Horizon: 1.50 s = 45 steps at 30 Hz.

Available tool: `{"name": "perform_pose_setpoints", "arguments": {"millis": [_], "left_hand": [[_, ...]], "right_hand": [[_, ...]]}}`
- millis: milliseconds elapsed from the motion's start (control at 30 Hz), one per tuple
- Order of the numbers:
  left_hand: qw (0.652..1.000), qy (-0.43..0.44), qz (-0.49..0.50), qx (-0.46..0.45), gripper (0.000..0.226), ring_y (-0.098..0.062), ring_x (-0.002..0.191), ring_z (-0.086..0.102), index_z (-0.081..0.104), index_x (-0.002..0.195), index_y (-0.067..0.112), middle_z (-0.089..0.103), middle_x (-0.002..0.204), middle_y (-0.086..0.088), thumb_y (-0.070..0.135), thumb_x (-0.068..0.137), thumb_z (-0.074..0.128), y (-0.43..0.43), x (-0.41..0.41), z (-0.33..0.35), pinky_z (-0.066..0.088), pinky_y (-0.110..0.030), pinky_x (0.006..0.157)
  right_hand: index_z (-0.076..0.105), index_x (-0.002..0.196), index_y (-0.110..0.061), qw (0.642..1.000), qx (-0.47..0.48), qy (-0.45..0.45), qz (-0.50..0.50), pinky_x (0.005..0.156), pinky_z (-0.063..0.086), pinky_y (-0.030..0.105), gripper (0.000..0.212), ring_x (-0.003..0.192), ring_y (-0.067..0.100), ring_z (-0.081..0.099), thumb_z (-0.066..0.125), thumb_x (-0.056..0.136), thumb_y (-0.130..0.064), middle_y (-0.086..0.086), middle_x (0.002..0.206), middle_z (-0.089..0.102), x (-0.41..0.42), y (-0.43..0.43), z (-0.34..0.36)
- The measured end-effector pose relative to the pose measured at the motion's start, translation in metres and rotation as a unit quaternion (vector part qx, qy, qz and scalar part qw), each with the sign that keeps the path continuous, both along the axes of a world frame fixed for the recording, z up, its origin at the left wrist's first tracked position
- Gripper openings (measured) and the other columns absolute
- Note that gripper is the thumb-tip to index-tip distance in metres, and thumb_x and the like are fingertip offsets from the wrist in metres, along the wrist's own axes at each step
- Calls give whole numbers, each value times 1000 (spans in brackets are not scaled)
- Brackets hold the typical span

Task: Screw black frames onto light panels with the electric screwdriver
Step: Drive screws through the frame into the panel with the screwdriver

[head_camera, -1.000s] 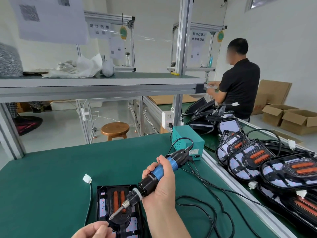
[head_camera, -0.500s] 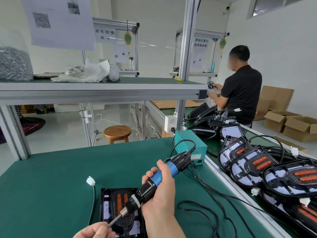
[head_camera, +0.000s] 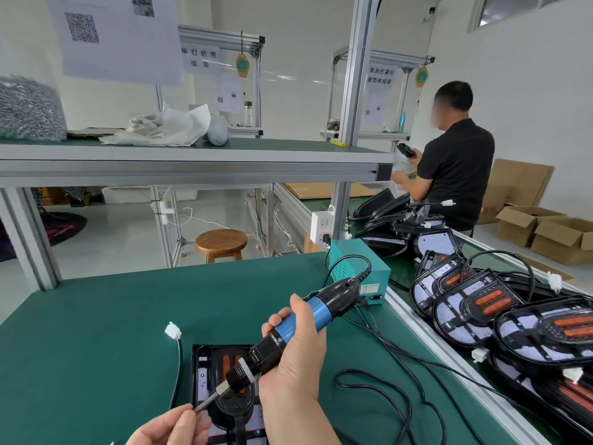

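The right hand (head_camera: 295,364) grips one electric screwdriver (head_camera: 301,319), left hand (head_camera: 173,427) pinching its bit, over one light panel (head_camera: 202,364).

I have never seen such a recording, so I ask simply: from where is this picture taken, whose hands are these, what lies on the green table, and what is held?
There is no robot. The camera sits on a person's head and looks forward and down at two bare hands. The right hand grips a blue and black electric screwdriver. Its tip touches the left hand at the fingertips; whether they pinch a screw is too small to tell. On the green table lies a light panel in a black frame, its cable ending in a white plug. More panels lie to the right; another person works further back.
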<state>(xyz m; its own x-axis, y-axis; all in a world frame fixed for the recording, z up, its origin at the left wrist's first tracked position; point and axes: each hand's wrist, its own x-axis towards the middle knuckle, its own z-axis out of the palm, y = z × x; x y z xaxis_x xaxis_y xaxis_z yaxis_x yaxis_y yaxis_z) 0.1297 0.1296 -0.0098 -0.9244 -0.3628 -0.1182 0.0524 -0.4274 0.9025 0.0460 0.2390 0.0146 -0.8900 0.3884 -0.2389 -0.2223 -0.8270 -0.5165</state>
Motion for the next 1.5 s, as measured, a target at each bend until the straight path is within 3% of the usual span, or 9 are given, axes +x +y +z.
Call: {"name": "perform_pose_setpoints", "arguments": {"millis": [267, 500, 567, 633, 700, 833, 1033, 1300, 1500], "left_hand": [[987, 53, 60, -140, 20, -5, 51, 68, 61, 84, -4, 74, 66, -2, -22, 88, 55, 0, -2, -36, 53, -8, 56], [962, 62, 89, -251, 25, -7, 46, 65, 66, 77, 4, 74, 65, 2, -21, 82, 65, 1, -2, -39, 49, -4, 53], [976, 29, 74, -204, 17, -9, 44, 65, 68, 77, -1, 73, 61, -7, -17, 83, 67, -6, 0, -36, 51, -7, 50], [996, -23, 21, -84, 6, -12, 45, 67, 68, 81, -7, 73, 63, -14, -11, 86, 68, -13, 2, -31, 52, -12, 47], [998, -35, 2, -51, 4, -13, 47, 68, 67, 83, -10, 73, 66, -17, -10, 87, 67, -14, 4, -27, 54, -14, 47], [971, 66, 76, -219, 26, -10, 47, 68, 69, 76, 6, 73, 61, -6, -18, 83, 66, -10, 5, -30, 53, -8, 54], [931, 146, 95, -320, 53, -8, 52, 70, 71, 84, 34, 75, 68, 7, -18, 79, 68, -13, 2, -46, 52, -6, 59], [931, 155, 82, -320, 58, -10, 49, 69, 74, 83, 36, 74, 64, 4, -21, 76, 69, -14, 4, -40, 54, -8, 58], [939, 152, 76, -300, 58, -12, 49, 69, 76, 80, 36, 73, 61, 1, -21, 76, 70, -16, 2, -38, 53, -7, 57]], "right_hand": [[57, 94, -12, 1000, 20, -10, -12, 48, 49, 27, 13, 50, 15, 53, 68, 90, -9, 1, 60, 53, -3, 0, -1], [57, 98, -12, 1000, 7, -28, 8, 48, 48, 27, 15, 50, 15, 53, 69, 90, -9, 3, 65, 53, -7, 2, -5], [57, 100, -13, 999, 9, -28, 17, 48, 48, 27, 16, 51, 15, 53, 68, 90, -9, 3, 65, 53, -7, 3, -7], [57, 100, -13, 1000, 11, -16, 18, 49, 48, 27, 15, 53, 16, 52, 68, 91, -10, 2, 65, 53, -6, 2, -8], [57, 98, -13, 1000, 1, -7, 20, 49, 48, 27, 14, 53, 16, 52, 68, 91, -10, 1, 65, 53, -5, -1, -7], [58, 98, -14, 999, -29, -27, 27, 48, 48, 26, 15, 51, 15, 53, 70, 90, -10, 1, 65, 54, -6, -4, -3], [57, 102, -14, 996, -59, -52, 42, 45, 47, 23, 21, 48, 13, 54, 72, 88, -11, 1, 62, 56, -3, -6, -6], [54, 96, -15, 991, -82, -76, 76, 38, 44, 21, 19, 37, 12, 53, 71, 88, -12, -1, 54, 57, 0, -6, -4], [55, 103, -14, 993, -77, -67, 66, 41, 46, 21, 23, 41, 12, 54, 72, 88, -12, 0, 57, 56, -2, -7, -5]]}}
